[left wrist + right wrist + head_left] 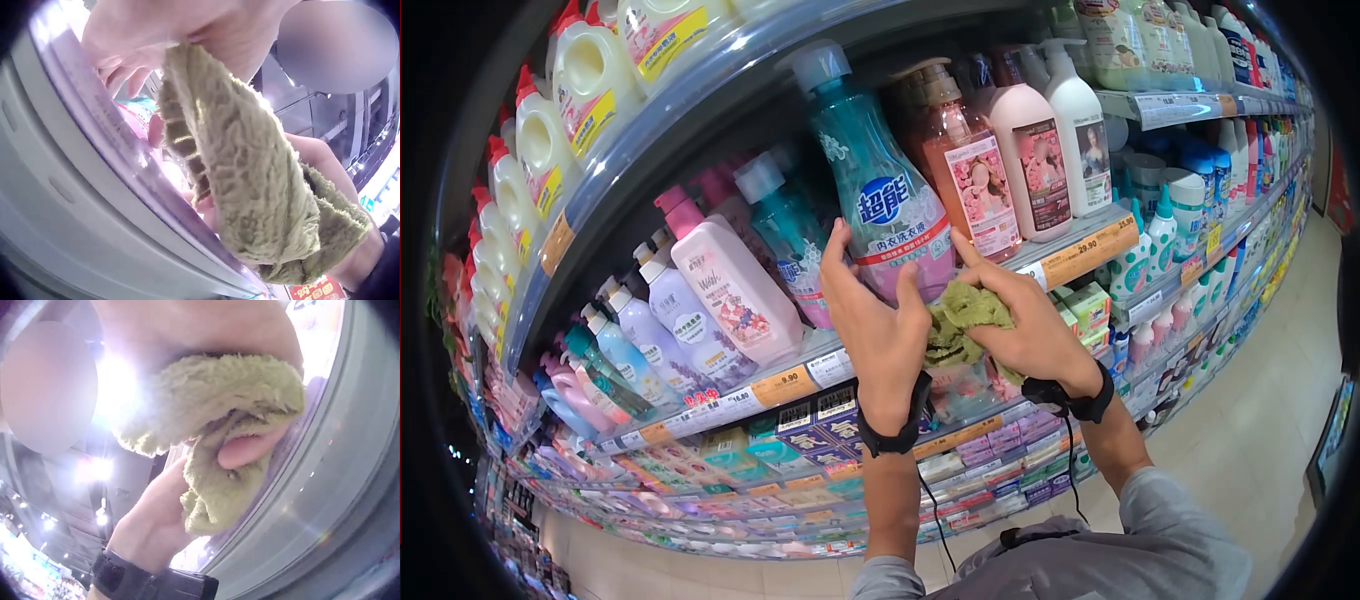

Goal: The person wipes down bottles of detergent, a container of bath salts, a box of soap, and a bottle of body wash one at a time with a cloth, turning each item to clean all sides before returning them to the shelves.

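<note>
A teal and pink laundry detergent bottle with a clear cap leans at the shelf front in the head view. My left hand grips its lower left side, thumb across the front of the base. On the other side, my right hand holds a crumpled green cloth, its index finger reaching up to the bottle's lower right edge. The bottle's base is partly hidden by the hands. From the left wrist, the fuzzy cloth hangs in folds below the hands. In the right wrist view, a fingertip pokes out between cloth folds.
A smaller teal bottle and a pink wash bottle stand to the left. Pump bottles, one amber and one white, crowd the right. Price tags line the shelf edge. Boxed goods fill the shelf below.
</note>
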Motion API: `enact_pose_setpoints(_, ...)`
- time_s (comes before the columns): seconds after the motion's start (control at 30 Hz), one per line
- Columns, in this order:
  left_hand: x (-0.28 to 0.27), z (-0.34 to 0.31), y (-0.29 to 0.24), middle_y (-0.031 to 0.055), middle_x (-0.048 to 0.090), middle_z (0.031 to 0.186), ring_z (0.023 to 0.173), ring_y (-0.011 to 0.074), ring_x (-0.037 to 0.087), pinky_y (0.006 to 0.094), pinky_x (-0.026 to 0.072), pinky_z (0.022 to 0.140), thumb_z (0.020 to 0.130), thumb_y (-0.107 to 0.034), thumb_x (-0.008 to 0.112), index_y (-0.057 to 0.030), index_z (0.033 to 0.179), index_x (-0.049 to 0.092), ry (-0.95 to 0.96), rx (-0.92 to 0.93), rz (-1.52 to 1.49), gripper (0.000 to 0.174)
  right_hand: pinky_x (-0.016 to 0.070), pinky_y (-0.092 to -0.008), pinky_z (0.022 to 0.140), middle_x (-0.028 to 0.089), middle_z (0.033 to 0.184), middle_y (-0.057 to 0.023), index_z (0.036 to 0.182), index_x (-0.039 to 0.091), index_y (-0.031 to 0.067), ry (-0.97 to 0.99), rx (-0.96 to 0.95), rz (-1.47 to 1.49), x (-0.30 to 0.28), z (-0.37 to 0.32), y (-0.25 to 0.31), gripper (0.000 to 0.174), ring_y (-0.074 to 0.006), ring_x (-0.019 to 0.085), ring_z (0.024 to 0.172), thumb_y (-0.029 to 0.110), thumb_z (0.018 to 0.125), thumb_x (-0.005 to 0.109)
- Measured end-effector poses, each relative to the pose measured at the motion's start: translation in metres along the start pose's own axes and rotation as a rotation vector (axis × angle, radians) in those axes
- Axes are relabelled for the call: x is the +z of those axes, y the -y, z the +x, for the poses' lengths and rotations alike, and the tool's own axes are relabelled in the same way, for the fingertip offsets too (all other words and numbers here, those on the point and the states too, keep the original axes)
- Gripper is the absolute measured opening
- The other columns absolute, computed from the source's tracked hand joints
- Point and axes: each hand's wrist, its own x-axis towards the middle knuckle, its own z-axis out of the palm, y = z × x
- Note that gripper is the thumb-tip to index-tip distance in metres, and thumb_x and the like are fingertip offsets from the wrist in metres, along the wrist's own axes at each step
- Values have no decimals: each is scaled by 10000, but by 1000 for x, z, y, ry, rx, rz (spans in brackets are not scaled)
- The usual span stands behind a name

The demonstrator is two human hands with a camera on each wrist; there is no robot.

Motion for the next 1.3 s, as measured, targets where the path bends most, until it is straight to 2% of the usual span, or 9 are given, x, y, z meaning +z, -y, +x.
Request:
enact_pose_setpoints(0.2,1,-3,6,177,501,1392,1255,282,501,371,383,1028,799,-66,769,11,1328,442,-84,37,-124,627,455,-339,917,352,1513,-317,1009,572,-13,5,11,90,-2,-3,-3,306,-339,612,1200,-9,719,667)
enact_pose_setpoints(0.3,1,-3,5,184,478,1418,1263,290,496,374,377,1038,803,-84,774,17,1307,444,-81,30,-142,610,452,-347,926,346,1519,-314,1004,565,-9,20,-12,94,-1,-3,-3,304,-347,606,1206,-11,718,668)
enact_pose_setpoints(0.57,-3,-8,3,289,408,1450,1296,445,426,490,338,1084,773,-79,748,41,1283,460,15,111,90,597,403,-390,1022,313,1538,-313,1033,550,2,6,-26,23,9,-4,1,337,-450,440,1345,-15,713,656)
enact_pose_setpoints(0.77,-7,-10,3,356,282,1512,1404,501,288,498,276,1146,859,-19,618,110,1390,354,138,109,107,606,387,-389,1049,315,1542,-306,1054,560,0,18,-11,-23,14,-6,2,358,-433,424,1370,-23,710,655)
enact_pose_setpoints(0.87,-6,-11,5,362,268,1515,1402,504,290,501,272,1147,865,-19,606,122,1392,342,152,143,136,606,376,-389,1065,325,1540,-300,1062,566,-7,6,-7,-45,19,-8,1,369,-426,422,1377,-34,705,655)
enact_pose_setpoints(0.97,-18,-13,6,332,294,1515,1388,486,323,501,283,1137,879,-51,605,95,1334,438,91,171,116,506,370,-329,1049,341,1559,-251,1050,563,-8,-47,1,-1,25,-9,5,354,-292,461,1376,-77,704,589)
enact_pose_setpoints(1.07,-39,-13,8,305,334,1500,1362,467,362,501,297,1123,885,-91,623,67,1283,500,16,144,114,446,386,-324,1031,375,1535,-266,1028,563,1,-88,-52,35,35,-7,9,326,-282,501,1336,-70,711,585)
enact_pose_setpoints(1.17,-51,-7,14,324,318,1502,1363,480,351,507,290,1125,879,-110,642,70,1325,442,4,63,72,521,424,-373,1025,415,1498,-277,1050,576,-7,-89,-192,-31,49,-1,18,373,-397,518,1308,-54,691,667)
enact_pose_setpoints(1.3,-56,2,25,382,275,1497,1377,502,330,510,288,1129,880,-134,644,95,1359,374,21,67,210,596,432,-365,1010,418,1501,-267,1033,573,-5,-46,-179,39,66,8,25,365,-389,526,1303,-57,685,669)
